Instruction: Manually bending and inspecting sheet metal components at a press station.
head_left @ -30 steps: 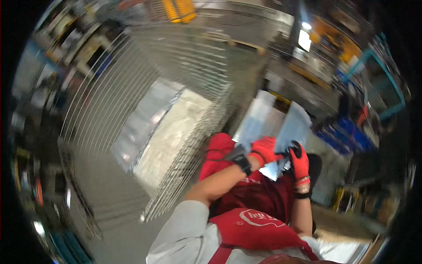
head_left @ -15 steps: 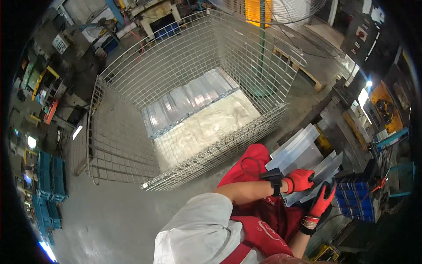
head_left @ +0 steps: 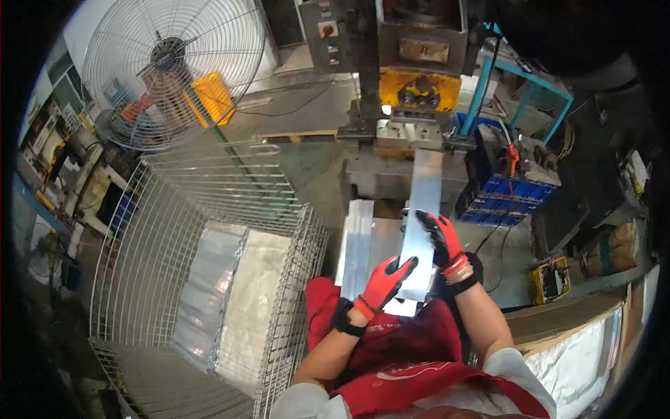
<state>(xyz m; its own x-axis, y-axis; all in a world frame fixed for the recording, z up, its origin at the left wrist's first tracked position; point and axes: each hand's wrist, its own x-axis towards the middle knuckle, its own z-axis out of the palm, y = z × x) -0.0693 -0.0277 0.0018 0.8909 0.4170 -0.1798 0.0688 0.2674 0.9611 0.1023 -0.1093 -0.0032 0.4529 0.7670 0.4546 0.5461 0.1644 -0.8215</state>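
Note:
A long, flat silvery metal strip point(head_left: 424, 183) lies lengthwise in front of me, between my hands. My left hand point(head_left: 385, 281), in a red glove with black fingertips, grips its left edge near the close end. On the opposite edge, a little farther up, my right hand point(head_left: 441, 241) holds it in a matching glove. To the left of this strip rests a pile of similar metal strips point(head_left: 359, 237). The far end of the held strip reaches toward a press machine point(head_left: 412, 136) with a metal die block. My gloves and the strip hide what lies underneath.
A wire mesh cage point(head_left: 307, 237) stands at my left, with metal sheets point(head_left: 209, 293) and a pale sheet point(head_left: 255, 307) inside. Behind it is a large fan point(head_left: 171, 63). Blue crates point(head_left: 499, 195) sit right of the press; a yellow basket point(head_left: 550, 281) is lower right.
The view has swung right, so the cage now lies at the left and the press straight ahead. A single strip now shows clearly, held apart from the pile between both hands.

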